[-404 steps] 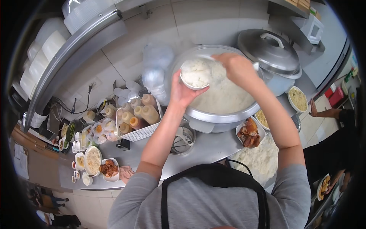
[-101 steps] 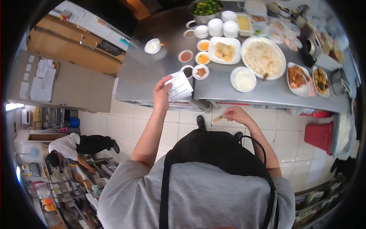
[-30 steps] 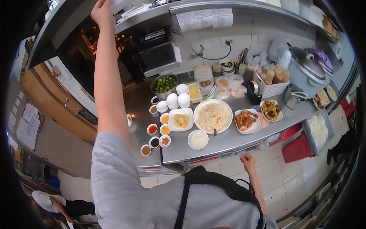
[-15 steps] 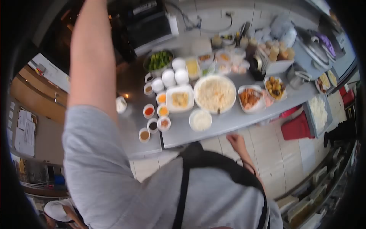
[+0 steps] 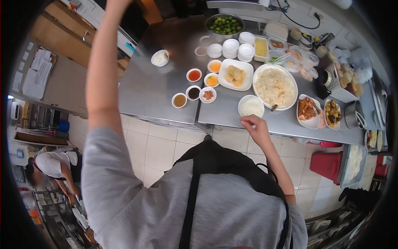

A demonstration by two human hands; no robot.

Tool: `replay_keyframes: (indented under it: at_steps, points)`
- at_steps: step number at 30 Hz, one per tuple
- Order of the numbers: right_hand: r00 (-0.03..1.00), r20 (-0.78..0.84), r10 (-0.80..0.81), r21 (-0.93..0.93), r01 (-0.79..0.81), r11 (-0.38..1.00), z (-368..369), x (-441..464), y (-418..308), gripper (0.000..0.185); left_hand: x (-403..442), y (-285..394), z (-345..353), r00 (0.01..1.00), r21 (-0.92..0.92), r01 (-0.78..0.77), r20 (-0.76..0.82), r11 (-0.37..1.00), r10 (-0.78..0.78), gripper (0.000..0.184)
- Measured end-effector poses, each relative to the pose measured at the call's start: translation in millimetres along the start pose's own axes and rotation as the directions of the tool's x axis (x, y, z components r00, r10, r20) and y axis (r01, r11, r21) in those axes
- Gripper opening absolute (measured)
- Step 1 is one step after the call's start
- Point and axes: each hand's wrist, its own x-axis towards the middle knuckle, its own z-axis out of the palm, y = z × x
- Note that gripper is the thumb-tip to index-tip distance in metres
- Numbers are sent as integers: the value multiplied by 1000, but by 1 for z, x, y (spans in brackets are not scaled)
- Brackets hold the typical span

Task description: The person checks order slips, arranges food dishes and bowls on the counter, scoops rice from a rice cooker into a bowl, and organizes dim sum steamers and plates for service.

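My right hand (image 5: pixel 257 129) is at the counter's front edge, its fingers curled and the fingertips together. It appears to be right by the rim of a small white bowl (image 5: pixel 251 107) filled with something white; whether it touches the rim I cannot tell. Nothing shows between the fingers. My left arm (image 5: pixel 105 70) stretches up and away over the left side, with the hand cut off by the top edge. Behind the white bowl stands a large bowl of rice (image 5: pixel 275 87). A square white dish (image 5: pixel 247 85) with pale yellow food is beside it.
Small sauce cups (image 5: pixel 193 75) and stacked white cups (image 5: pixel 230 49) cover the counter's middle. Green limes fill a metal bowl (image 5: pixel 225 25). Two food dishes (image 5: pixel 309 120) stand right. A red bin (image 5: pixel 327 167) is below. Another person (image 5: pixel 58 166) bends at lower left.
The camera view has shifted, so the counter sits higher and farther right. My right hand has come up from beside the counter to the small white bowl. My left arm stays raised.
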Motion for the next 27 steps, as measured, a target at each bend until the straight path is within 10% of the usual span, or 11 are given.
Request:
replay_keyframes:
  at_steps: [2,3,6,10,18,27]
  points:
    - [999,39,-22,-27,23,999,19,24,-11,13,-76,-93,19,971,-235,186,194,954,-141,42]
    - [997,69,-42,-52,46,998,30,40,-17,14,-126,-88,19,949,-103,314,51,944,-310,56]
    - [995,100,29,-199,-9,980,70,100,-34,16,-260,-143,27,559,-181,828,346,531,-754,62]
    - [992,117,55,-285,-19,958,152,218,-44,34,-392,-197,38,202,-2,972,521,235,-829,61]
    - [912,136,388,-363,-318,875,302,405,-32,38,-413,-236,20,90,11,991,696,136,-713,58]
    - [998,-56,42,-508,-65,859,257,373,-56,25,-438,-246,30,95,37,977,806,210,-584,50]
